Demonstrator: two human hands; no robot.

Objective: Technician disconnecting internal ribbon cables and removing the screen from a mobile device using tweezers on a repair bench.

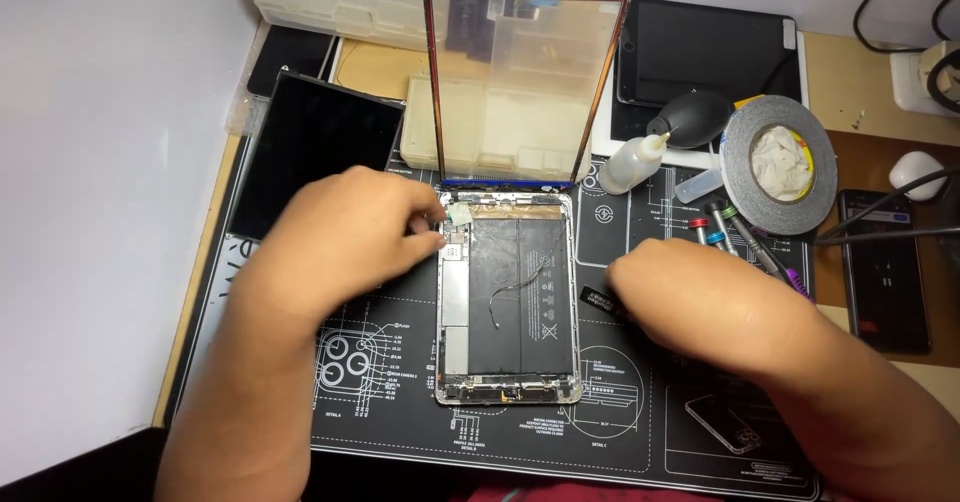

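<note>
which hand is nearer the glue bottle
Right. The right hand lies below the glue bottle, on the mat; the left hand is farther off, across the opened tablet.

Two hands (pixel 345 227), one opened tablet (pixel 508 297)

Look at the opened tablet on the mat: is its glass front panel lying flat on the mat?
No. The glass front panel stands upright behind the opened tablet, hinged along the tablet's top edge.

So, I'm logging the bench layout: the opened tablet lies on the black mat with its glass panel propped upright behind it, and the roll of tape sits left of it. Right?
Not quite. The roll of tape sits to the right of the opened tablet, near the screwdrivers, as the head view shows. The rest holds: the black mat is beneath, and the glass panel stands upright behind.
</note>
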